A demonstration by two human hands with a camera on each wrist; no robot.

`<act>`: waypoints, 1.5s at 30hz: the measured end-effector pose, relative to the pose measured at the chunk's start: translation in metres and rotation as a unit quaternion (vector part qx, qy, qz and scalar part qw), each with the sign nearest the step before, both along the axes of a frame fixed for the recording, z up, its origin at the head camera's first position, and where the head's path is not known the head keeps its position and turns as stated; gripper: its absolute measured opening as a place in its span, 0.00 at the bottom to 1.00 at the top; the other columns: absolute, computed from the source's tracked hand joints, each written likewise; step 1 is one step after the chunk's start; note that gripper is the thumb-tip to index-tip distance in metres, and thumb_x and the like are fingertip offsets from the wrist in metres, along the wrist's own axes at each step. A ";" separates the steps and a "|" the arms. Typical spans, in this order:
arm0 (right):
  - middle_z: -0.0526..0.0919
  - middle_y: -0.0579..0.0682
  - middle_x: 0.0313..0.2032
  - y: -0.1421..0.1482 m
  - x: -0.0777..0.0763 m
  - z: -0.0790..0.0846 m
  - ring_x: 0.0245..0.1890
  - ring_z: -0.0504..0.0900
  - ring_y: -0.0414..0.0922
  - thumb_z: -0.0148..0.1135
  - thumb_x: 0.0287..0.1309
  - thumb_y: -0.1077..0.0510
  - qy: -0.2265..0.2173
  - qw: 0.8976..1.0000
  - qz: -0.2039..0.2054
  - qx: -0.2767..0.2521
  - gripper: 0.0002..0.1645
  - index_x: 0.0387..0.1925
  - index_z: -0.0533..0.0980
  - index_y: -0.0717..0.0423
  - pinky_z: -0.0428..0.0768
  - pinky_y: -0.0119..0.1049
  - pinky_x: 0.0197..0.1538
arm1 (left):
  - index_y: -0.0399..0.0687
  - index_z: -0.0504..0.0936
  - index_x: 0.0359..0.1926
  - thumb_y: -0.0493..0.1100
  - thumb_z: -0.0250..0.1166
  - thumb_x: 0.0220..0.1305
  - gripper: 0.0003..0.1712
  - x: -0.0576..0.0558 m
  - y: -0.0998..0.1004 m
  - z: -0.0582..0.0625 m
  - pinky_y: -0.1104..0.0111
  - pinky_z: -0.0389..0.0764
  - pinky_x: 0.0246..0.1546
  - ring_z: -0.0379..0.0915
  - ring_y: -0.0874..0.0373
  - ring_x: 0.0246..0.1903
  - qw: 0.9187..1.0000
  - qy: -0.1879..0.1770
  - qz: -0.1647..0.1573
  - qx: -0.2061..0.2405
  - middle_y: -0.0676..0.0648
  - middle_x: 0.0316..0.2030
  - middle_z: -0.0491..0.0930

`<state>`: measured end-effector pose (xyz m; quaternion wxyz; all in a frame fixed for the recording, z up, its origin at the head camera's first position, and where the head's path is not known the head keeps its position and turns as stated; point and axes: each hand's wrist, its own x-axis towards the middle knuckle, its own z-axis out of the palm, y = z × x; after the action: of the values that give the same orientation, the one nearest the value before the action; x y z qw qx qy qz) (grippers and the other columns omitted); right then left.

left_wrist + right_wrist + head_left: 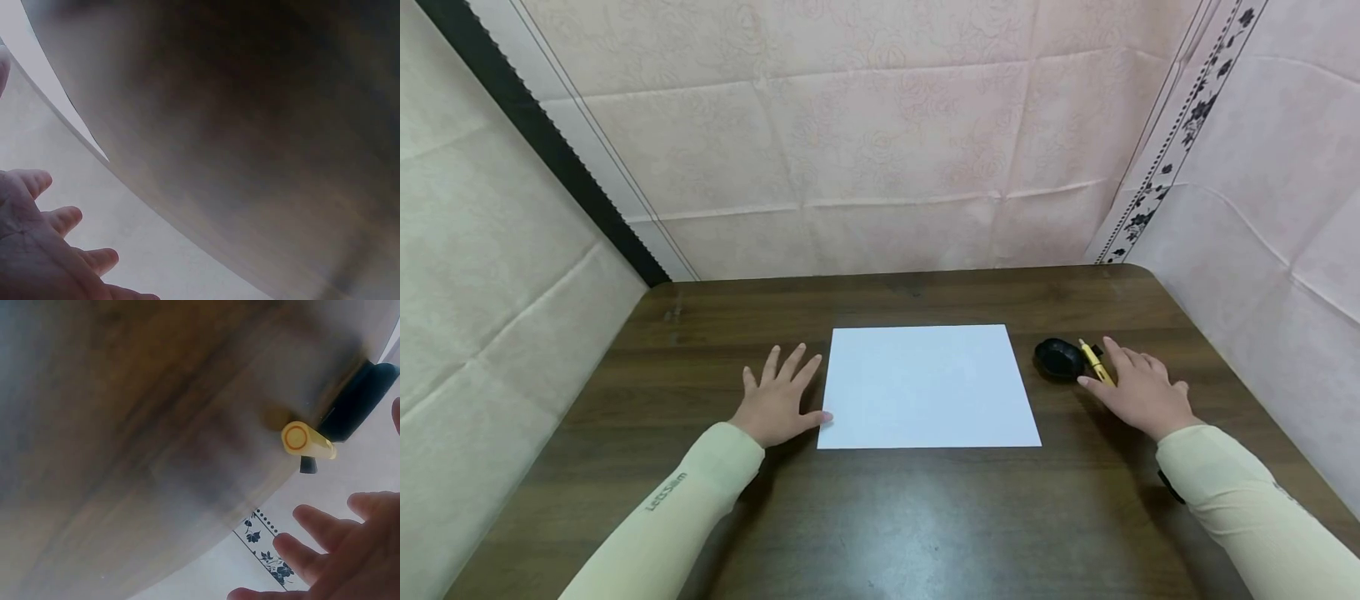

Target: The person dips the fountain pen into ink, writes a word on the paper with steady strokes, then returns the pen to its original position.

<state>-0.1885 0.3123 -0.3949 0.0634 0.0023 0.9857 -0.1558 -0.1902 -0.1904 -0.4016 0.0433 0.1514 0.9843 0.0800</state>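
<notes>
A white sheet of paper lies flat on the brown table. At its left edge is my left hand, fingers spread, the thumb tip over the paper's border. In the left wrist view that hand shows its palm side and holds nothing. To the right of the paper sits a black rounded object, its kind unclear. A slim yellow pen or marker leans beside it. Close to the pen is my right hand, thumb and index finger apart. The right wrist view shows the yellow pen end-on, away from the fingers.
A small black piece shows by the pen in the right wrist view. Pale patterned cloth hangs behind the table's far edge and along both sides. The wooden table extends in front of the paper.
</notes>
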 end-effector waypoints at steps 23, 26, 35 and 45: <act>0.53 0.81 0.64 0.002 -0.001 -0.003 0.60 0.56 0.79 0.47 0.61 0.26 -0.008 1.000 0.004 0.011 0.58 0.74 0.45 0.63 0.66 0.74 0.47 | 0.53 0.57 0.75 0.67 0.63 0.58 0.50 0.001 0.009 -0.002 0.27 0.44 0.58 0.37 0.34 0.72 0.997 -0.056 -0.047 -0.012 0.42 0.75 0.49; 0.54 0.81 0.63 0.003 -0.002 -0.004 0.60 0.57 0.78 0.48 0.61 0.27 -0.012 1.000 0.005 0.011 0.58 0.74 0.46 0.63 0.68 0.73 0.46 | 0.53 0.57 0.74 0.66 0.63 0.58 0.49 0.001 0.009 -0.002 0.27 0.44 0.59 0.37 0.34 0.72 0.996 -0.068 -0.050 -0.008 0.43 0.75 0.49; 0.60 0.81 0.60 0.004 -0.002 -0.004 0.56 0.64 0.76 0.54 0.62 0.34 -0.007 1.000 0.011 0.017 0.53 0.72 0.50 0.66 0.71 0.69 0.45 | 0.54 0.59 0.74 0.67 0.61 0.60 0.47 -0.002 0.008 -0.005 0.28 0.44 0.59 0.38 0.35 0.73 0.994 -0.090 -0.056 -0.011 0.45 0.75 0.50; 0.65 0.80 0.59 0.011 -0.005 -0.005 0.55 0.68 0.74 0.60 0.60 0.39 -0.003 1.000 0.013 0.006 0.50 0.70 0.55 0.68 0.72 0.66 0.46 | 0.54 0.58 0.74 0.67 0.61 0.60 0.47 -0.003 0.008 -0.007 0.28 0.45 0.59 0.42 0.37 0.72 0.994 -0.095 -0.059 -0.011 0.45 0.74 0.51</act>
<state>-0.1931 0.3234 -0.3999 0.0679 -0.0099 0.9865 -0.1489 -0.1928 -0.1825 -0.4089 0.1433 0.2005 0.9658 0.0809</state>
